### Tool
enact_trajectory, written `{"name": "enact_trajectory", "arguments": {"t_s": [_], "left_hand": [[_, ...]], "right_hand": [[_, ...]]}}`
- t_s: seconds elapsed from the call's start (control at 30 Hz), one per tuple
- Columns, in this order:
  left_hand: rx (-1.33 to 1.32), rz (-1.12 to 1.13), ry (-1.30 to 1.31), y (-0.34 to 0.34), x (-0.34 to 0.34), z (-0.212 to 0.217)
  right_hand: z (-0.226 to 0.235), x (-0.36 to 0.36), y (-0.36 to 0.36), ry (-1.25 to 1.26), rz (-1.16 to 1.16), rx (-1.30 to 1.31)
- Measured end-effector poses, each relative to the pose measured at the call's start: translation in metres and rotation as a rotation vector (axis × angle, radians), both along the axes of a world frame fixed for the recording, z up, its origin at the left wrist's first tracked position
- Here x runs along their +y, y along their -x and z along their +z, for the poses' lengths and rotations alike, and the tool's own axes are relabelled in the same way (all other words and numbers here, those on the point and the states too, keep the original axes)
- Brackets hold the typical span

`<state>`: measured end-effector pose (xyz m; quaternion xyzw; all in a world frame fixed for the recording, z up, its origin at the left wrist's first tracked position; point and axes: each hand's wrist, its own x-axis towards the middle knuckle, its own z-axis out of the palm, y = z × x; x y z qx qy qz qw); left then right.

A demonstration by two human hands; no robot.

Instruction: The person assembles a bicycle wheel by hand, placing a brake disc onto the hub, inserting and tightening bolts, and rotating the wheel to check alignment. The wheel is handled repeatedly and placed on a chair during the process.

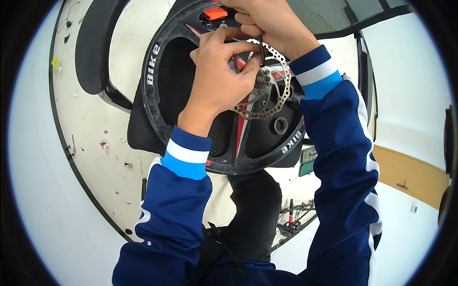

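Note:
A black bicycle wheel [153, 106] with red and white accents on its broad spokes lies flat in front of me. At its hub sits a silver disc brake rotor [267, 114] with a perforated rim. My right hand [276, 24] is closed above the rotor around a thin black rod-shaped tool [262, 48], which points down toward the rotor; the tool's upper end is hidden in the fist. My left hand [222, 71] pinches the tool's shaft lower down between thumb and index finger, covering the rotor's left part. What the tip touches cannot be made out.
Under the wheel is a black textured chair seat [138, 136] with an armrest [95, 47] at left and a mesh panel [329, 19] at top right. A metal ring [280, 125] and an orange-and-black item [214, 13] lie within the wheel's outline. Small scraps [104, 144] litter the floor.

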<state>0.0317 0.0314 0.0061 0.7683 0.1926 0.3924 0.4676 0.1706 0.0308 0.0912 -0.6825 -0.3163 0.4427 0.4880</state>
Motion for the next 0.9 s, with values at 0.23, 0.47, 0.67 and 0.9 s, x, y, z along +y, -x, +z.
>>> {"name": "enact_trajectory", "arguments": {"t_s": [0.23,0.47,0.67,0.9], "left_hand": [[-0.164,-0.146,0.206,-0.006,-0.002,0.005],[-0.050,-0.069,0.073,-0.002,-0.005,0.008],[0.023,0.082,-0.254,0.019,-0.018,0.015],[0.032,0.114,-0.293,0.016,-0.033,0.002]], "right_hand": [[0.009,-0.017,-0.001,-0.111,0.009,0.221],[-0.001,-0.046,0.002,-0.101,-0.115,0.364],[0.011,-0.081,-0.012,-0.068,-0.208,0.217],[-0.023,-0.153,-0.037,0.170,-0.239,-0.866]]}}
